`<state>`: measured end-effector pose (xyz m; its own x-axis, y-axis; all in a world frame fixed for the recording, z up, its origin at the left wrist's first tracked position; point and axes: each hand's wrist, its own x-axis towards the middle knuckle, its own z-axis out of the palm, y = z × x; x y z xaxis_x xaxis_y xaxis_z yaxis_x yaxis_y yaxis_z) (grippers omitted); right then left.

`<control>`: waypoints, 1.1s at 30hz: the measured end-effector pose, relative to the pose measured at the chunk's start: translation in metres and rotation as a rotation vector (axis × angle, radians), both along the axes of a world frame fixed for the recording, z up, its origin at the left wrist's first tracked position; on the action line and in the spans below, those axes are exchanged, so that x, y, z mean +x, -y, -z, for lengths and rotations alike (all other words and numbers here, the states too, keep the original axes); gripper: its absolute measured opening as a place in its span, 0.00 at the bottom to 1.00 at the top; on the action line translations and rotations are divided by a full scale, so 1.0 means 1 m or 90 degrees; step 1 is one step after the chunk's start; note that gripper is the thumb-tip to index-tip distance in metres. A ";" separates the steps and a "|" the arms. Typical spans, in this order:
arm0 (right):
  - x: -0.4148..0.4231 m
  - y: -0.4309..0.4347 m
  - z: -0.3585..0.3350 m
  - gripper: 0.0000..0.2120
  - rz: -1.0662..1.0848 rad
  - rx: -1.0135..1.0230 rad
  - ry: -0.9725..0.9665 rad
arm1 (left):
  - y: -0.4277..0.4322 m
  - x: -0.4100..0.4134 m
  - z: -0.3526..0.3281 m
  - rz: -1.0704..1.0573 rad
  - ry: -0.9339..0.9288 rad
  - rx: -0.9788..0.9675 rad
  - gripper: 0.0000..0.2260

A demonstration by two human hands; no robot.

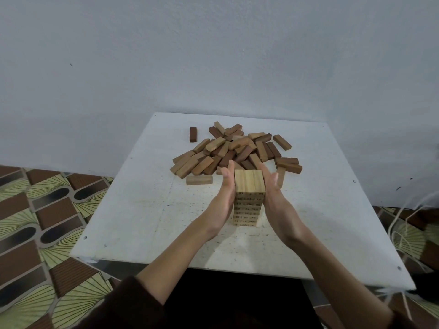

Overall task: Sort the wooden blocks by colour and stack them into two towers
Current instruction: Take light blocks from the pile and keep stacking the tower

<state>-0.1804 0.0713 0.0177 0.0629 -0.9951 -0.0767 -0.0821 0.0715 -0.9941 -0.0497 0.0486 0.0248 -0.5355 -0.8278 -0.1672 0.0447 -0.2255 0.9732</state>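
Note:
A tower of light wooden blocks [249,195] stands several layers high near the middle of the white table [133,210]. My left hand [224,193] lies flat against the tower's left side with straight fingers. On the tower's right side my right hand [273,193] is held with straight fingers, close to or touching it. Behind the tower a loose pile of light and dark brown blocks [235,150] is spread over the far half of the table. One dark block [193,134] lies apart at the pile's far left, and one light block [199,180] lies near the left hand.
The table stands against a pale wall [213,55]. A patterned tile floor [35,222] shows to the left and right. Thin pale cords [401,224] hang by the table's right edge.

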 end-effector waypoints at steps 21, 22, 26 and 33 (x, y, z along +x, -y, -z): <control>-0.042 0.014 -0.012 0.41 -0.042 -0.132 -0.198 | 0.032 0.021 0.008 -0.022 0.151 -0.304 0.44; -0.042 0.015 -0.012 0.40 -0.041 -0.132 -0.200 | 0.032 0.021 0.008 -0.022 0.152 -0.307 0.43; -0.041 0.015 -0.012 0.39 -0.038 -0.132 -0.210 | 0.032 0.019 0.006 -0.029 0.150 -0.311 0.40; -0.041 0.016 -0.015 0.39 -0.044 -0.128 -0.195 | 0.031 0.018 0.006 -0.034 0.143 -0.305 0.40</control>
<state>-0.2210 0.0553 0.0325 0.1347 -0.9864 0.0944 -0.3760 -0.1390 -0.9161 -0.0313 0.0176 0.0183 -0.4856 -0.8643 0.1307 -0.1775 0.2438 0.9534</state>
